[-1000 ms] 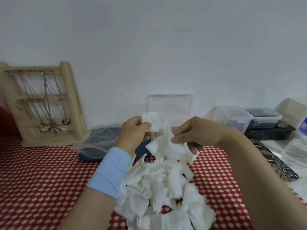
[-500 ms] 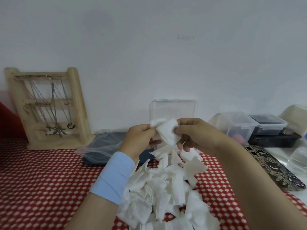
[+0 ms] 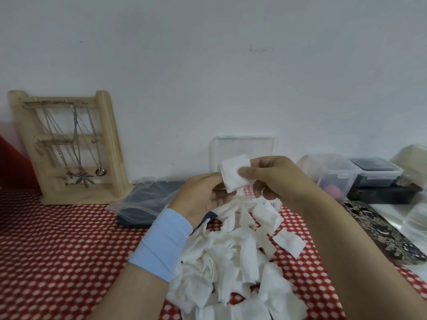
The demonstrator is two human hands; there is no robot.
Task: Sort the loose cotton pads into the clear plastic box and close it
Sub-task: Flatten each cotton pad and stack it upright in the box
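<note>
Hands meet mid-frame, raised above the table. Right hand (image 3: 277,179) pinches the held pad (image 3: 233,175): thumb flat on its face, index over the top edge, other fingers curled below. Left hand (image 3: 203,197) grips the same pad at its left edge with curled fingers, palm turned inward; light blue sleeve (image 3: 161,243) on that wrist. Both forearms angle in from the bottom corners.

Held pad: white, squarish, tilted, slightly bowed. It looks layered at the left edge, but I cannot tell the count.

Pile of cotton pads (image 3: 235,257) sits directly under the hands on the red-and-white cloth (image 3: 57,250). The pads are loose, crumpled and overlapping, and a few lie apart at the right edge.

Clear plastic box (image 3: 258,200) is just behind the hands, its lid (image 3: 242,146) upright against the wall. The base is mostly hidden.

Further out:
- Wooden jewellery stand (image 3: 67,146) with chains, far left.
- Dark flat item in a clear bag (image 3: 147,204), left of the box.
- Lidded containers (image 3: 330,172), right.
- Patterned case (image 3: 381,232), right.
</note>
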